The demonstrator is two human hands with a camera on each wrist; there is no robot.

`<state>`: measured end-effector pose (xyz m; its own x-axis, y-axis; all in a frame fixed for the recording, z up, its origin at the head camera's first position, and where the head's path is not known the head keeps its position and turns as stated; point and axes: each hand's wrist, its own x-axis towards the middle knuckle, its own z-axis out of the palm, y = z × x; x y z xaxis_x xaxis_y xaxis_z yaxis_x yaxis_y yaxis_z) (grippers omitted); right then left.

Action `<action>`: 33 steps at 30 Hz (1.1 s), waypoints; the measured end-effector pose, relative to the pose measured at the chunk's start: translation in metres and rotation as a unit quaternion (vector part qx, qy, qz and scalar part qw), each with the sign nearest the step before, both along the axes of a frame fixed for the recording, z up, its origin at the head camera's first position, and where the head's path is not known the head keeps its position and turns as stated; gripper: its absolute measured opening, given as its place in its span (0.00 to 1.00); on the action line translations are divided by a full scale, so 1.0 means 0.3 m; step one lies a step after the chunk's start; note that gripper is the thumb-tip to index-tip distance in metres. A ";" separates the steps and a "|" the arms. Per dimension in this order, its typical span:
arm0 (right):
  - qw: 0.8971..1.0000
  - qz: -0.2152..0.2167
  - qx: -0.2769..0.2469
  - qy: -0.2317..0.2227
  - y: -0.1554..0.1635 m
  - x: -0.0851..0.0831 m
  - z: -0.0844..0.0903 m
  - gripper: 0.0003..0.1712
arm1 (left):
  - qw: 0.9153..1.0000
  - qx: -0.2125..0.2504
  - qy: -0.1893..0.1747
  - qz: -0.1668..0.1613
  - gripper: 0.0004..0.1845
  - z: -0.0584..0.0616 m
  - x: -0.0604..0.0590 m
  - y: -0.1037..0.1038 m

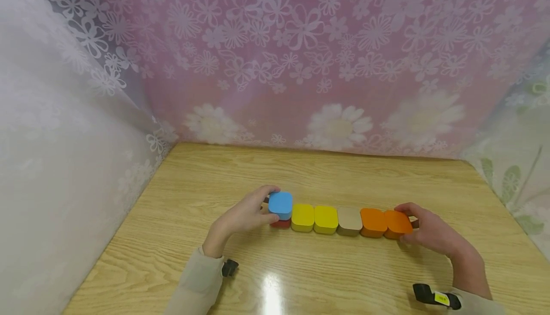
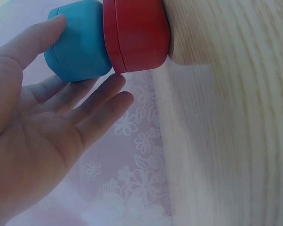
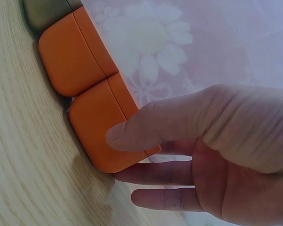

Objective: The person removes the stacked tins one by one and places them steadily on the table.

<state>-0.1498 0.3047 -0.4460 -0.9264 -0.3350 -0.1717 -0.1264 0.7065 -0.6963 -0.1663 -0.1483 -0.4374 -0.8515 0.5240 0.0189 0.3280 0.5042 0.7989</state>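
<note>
A row of rounded blocks lies on the wooden table (image 1: 301, 172): a red block (image 1: 280, 224), two yellow blocks (image 1: 302, 216), a tan block (image 1: 349, 220) and two orange blocks (image 1: 373, 221). A blue block (image 1: 280, 204) sits on top of the red one. My left hand (image 1: 275, 204) pinches the blue block (image 2: 80, 40) between thumb and fingers, just above the red block (image 2: 139, 33). At the row's right end my right hand (image 1: 400, 223) grips the end orange block (image 3: 104, 132), thumb on its near side and fingers behind it.
Flowered pink curtain (image 1: 301, 67) closes off the back of the table. White lace curtain (image 1: 56, 138) hangs along the left and flowered fabric (image 1: 520, 162) along the right. Bare wood lies in front of and behind the row.
</note>
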 end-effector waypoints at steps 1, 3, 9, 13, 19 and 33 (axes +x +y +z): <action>1.000 0.000 0.000 0.000 0.000 0.000 0.000 0.40 | 1.000 0.002 0.000 -0.002 0.35 -0.001 0.000 0.000; 1.000 0.001 0.000 0.001 -0.001 0.000 0.000 0.40 | 1.000 0.003 -0.001 -0.003 0.35 -0.001 0.000 0.000; 1.000 0.002 0.006 0.002 -0.001 0.000 0.001 0.40 | 1.000 -0.003 0.001 -0.006 0.35 0.001 0.000 -0.001; 1.000 0.001 0.009 0.000 -0.002 -0.001 0.002 0.40 | 1.000 -0.007 0.006 -0.007 0.35 0.003 0.001 -0.002; 1.000 0.002 0.015 0.002 -0.005 0.000 -0.001 0.44 | 1.000 -0.008 0.009 -0.008 0.34 0.006 0.006 -0.003; 1.000 0.016 -0.015 0.006 -0.003 0.029 0.024 0.58 | 1.000 -0.012 0.007 -0.014 0.34 -0.021 -0.008 -0.003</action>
<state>-0.1410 0.3037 -0.4387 -0.9168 -0.3698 -0.1508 -0.1568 0.6805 -0.7158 -0.1687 -0.1491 -0.4435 -0.8357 0.5489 0.0180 0.3538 0.5130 0.7821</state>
